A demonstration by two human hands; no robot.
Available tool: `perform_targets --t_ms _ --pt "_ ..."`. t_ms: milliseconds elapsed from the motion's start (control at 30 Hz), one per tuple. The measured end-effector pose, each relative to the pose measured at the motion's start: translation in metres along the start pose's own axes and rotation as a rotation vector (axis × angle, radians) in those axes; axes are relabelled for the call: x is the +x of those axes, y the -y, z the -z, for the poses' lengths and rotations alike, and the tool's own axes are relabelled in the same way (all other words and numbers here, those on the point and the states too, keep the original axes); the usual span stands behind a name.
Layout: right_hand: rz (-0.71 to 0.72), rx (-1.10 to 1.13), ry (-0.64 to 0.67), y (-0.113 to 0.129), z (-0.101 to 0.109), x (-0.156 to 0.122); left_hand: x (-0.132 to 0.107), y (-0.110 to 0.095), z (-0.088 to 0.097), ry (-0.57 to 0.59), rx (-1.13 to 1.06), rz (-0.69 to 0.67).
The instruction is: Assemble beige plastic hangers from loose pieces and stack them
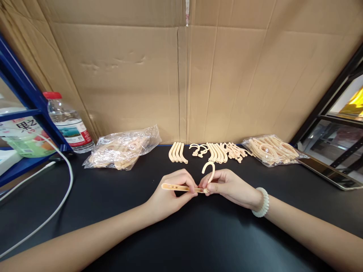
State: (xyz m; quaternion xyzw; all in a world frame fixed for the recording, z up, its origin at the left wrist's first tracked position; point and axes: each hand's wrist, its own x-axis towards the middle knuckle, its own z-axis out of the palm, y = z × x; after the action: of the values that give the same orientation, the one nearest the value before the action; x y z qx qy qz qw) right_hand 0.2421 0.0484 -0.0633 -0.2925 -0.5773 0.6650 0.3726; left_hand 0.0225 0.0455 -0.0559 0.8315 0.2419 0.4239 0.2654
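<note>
Fingers of the left hand (170,190) pinched a flat peach plastic bar (177,187). The right hand (227,186) pinched a curved plastic hook (209,170) at its end, above the matte black table (119,211).

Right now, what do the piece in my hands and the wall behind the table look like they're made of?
The straight bar and hook: probably moulded plastic, uniform peach colour, smooth matte surface. The back wall: corrugated cardboard, brown, with creases and seams.

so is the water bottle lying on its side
No, the water bottle stands upright with its red cap on top, at the table's left rear beside the blue shelf.
</note>
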Motion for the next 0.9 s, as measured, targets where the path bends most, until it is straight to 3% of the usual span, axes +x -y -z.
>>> perform_targets --t_ms 567,900 --pt "0.061 -0.089 -0.083 -0.0051 -0.0064 0.0021 -0.0005 0.0009 -0.0027 -0.022 0.034 -0.053" --pt "0.067 -0.197 -0.048 -0.0012 -0.0083 0.0006 -0.0041 0.0002 -0.0023 0.015 0.029 -0.048"
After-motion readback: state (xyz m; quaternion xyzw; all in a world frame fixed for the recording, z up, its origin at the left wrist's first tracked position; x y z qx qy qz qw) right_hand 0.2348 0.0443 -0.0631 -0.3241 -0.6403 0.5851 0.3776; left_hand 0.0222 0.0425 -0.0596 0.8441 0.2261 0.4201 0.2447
